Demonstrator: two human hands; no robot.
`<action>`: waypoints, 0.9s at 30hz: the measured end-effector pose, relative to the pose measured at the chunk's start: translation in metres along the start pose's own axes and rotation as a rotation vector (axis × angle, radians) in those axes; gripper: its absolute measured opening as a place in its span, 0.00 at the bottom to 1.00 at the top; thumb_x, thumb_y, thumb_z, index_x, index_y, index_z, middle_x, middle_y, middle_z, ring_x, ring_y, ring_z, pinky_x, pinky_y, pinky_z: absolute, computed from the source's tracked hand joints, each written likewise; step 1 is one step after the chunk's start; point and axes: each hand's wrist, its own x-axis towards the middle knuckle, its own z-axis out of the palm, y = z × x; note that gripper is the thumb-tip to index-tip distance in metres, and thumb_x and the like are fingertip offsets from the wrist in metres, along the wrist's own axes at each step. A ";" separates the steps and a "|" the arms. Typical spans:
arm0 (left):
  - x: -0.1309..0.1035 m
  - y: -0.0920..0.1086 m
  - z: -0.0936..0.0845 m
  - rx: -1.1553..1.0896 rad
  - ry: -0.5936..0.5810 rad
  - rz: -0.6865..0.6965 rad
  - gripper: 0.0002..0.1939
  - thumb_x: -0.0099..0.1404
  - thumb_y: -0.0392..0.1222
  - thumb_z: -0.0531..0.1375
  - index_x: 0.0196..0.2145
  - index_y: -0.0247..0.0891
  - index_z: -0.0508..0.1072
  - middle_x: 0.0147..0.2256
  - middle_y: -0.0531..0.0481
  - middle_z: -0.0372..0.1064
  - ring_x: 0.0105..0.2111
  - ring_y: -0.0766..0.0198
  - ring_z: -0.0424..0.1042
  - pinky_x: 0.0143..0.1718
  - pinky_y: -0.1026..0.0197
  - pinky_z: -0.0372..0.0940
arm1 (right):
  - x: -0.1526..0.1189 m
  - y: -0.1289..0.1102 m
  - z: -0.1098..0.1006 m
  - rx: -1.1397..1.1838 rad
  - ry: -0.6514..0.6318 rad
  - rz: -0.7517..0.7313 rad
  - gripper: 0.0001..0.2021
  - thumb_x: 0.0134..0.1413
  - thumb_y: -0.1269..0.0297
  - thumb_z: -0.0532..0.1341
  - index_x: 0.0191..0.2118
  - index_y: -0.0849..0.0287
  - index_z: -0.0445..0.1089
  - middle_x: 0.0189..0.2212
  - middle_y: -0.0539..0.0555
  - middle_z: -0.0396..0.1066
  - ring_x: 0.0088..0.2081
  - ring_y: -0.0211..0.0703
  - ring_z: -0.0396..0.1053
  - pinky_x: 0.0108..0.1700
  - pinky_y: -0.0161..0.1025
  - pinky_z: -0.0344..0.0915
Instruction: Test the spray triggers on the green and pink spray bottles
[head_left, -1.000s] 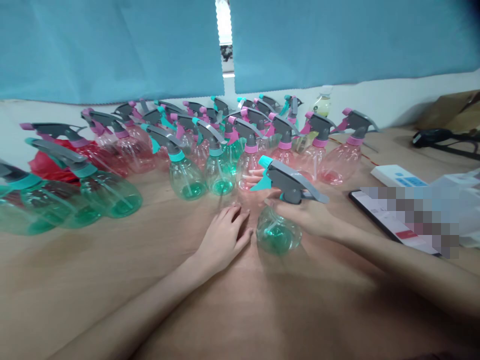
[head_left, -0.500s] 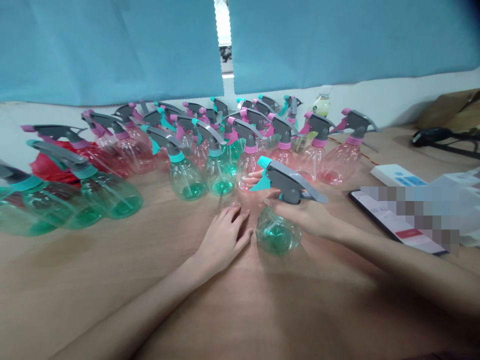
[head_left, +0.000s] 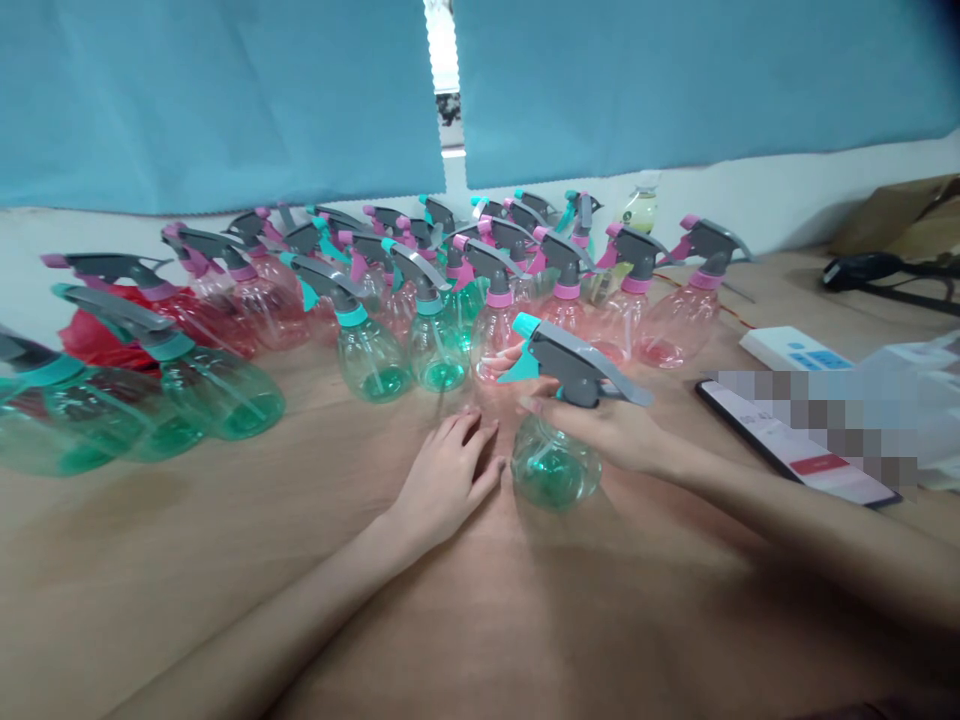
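Note:
A green spray bottle with a grey and turquoise trigger head stands upright on the wooden table. My right hand is wrapped round its neck just under the head, some fingertips showing behind the turquoise trigger. My left hand rests palm down on the table to the left of this bottle, fingers loosely stretched out, thumb pointing towards it without holding anything. Just beyond the hands stand another green spray bottle and a pink spray bottle.
Several more pink and green spray bottles crowd the back and left, with red plastic among them. On the right lie a phone, a white box, a clear plastic bag and a black cabled object. A blue curtain hangs behind.

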 end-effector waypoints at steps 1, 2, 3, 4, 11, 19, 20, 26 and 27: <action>0.000 0.000 0.000 0.002 -0.001 0.003 0.20 0.71 0.43 0.55 0.56 0.30 0.68 0.56 0.34 0.64 0.58 0.46 0.62 0.55 0.45 0.61 | 0.000 -0.001 0.000 0.015 -0.013 0.001 0.05 0.51 0.65 0.58 0.26 0.55 0.64 0.21 0.46 0.62 0.25 0.37 0.59 0.28 0.37 0.61; 0.000 0.000 0.000 0.004 -0.003 0.003 0.20 0.71 0.43 0.55 0.56 0.30 0.68 0.56 0.34 0.64 0.58 0.46 0.62 0.56 0.45 0.61 | 0.001 -0.001 -0.001 0.029 -0.031 0.003 0.04 0.51 0.65 0.57 0.27 0.55 0.64 0.22 0.46 0.62 0.25 0.36 0.59 0.28 0.36 0.61; 0.000 0.000 -0.001 0.005 -0.005 0.003 0.20 0.71 0.42 0.55 0.56 0.30 0.68 0.56 0.34 0.64 0.58 0.46 0.62 0.56 0.46 0.60 | 0.001 -0.002 -0.001 0.043 -0.050 0.003 0.03 0.51 0.66 0.57 0.28 0.55 0.64 0.23 0.45 0.63 0.25 0.35 0.59 0.29 0.35 0.61; 0.000 0.000 -0.001 0.005 -0.009 0.001 0.20 0.71 0.42 0.55 0.56 0.30 0.68 0.56 0.34 0.64 0.58 0.46 0.61 0.57 0.46 0.60 | 0.001 -0.002 -0.002 0.055 -0.064 0.001 0.02 0.51 0.67 0.58 0.29 0.55 0.64 0.24 0.45 0.64 0.26 0.35 0.59 0.29 0.35 0.62; 0.000 0.000 -0.002 -0.011 -0.010 -0.009 0.19 0.71 0.43 0.54 0.56 0.31 0.67 0.56 0.34 0.64 0.58 0.46 0.61 0.56 0.45 0.61 | 0.002 -0.005 -0.004 0.086 -0.104 0.027 0.05 0.52 0.66 0.60 0.27 0.55 0.63 0.24 0.45 0.64 0.28 0.35 0.63 0.31 0.34 0.64; 0.000 0.000 -0.002 -0.007 0.000 -0.001 0.20 0.71 0.43 0.54 0.56 0.31 0.67 0.56 0.34 0.64 0.58 0.46 0.62 0.55 0.45 0.61 | 0.002 -0.010 -0.006 0.016 -0.103 0.093 0.05 0.53 0.61 0.61 0.30 0.54 0.67 0.29 0.48 0.70 0.31 0.39 0.68 0.32 0.37 0.67; 0.000 0.001 -0.002 -0.006 -0.006 -0.002 0.20 0.71 0.42 0.54 0.56 0.30 0.67 0.56 0.34 0.64 0.58 0.46 0.62 0.56 0.45 0.61 | 0.002 -0.010 -0.006 0.018 -0.111 0.095 0.04 0.53 0.61 0.61 0.32 0.53 0.68 0.30 0.48 0.71 0.33 0.40 0.69 0.34 0.37 0.68; 0.000 0.000 -0.002 0.002 -0.009 0.005 0.18 0.71 0.42 0.55 0.55 0.32 0.68 0.55 0.35 0.65 0.58 0.46 0.62 0.55 0.45 0.61 | 0.004 -0.006 -0.008 0.194 -0.203 0.055 0.05 0.52 0.65 0.64 0.36 0.55 0.70 0.35 0.48 0.71 0.39 0.39 0.71 0.43 0.39 0.69; 0.000 0.000 -0.001 0.001 -0.003 0.008 0.17 0.71 0.42 0.55 0.54 0.32 0.68 0.55 0.35 0.65 0.58 0.46 0.62 0.55 0.45 0.62 | 0.004 -0.005 -0.008 0.227 -0.222 0.050 0.08 0.51 0.65 0.64 0.39 0.55 0.70 0.35 0.49 0.71 0.39 0.39 0.70 0.43 0.39 0.69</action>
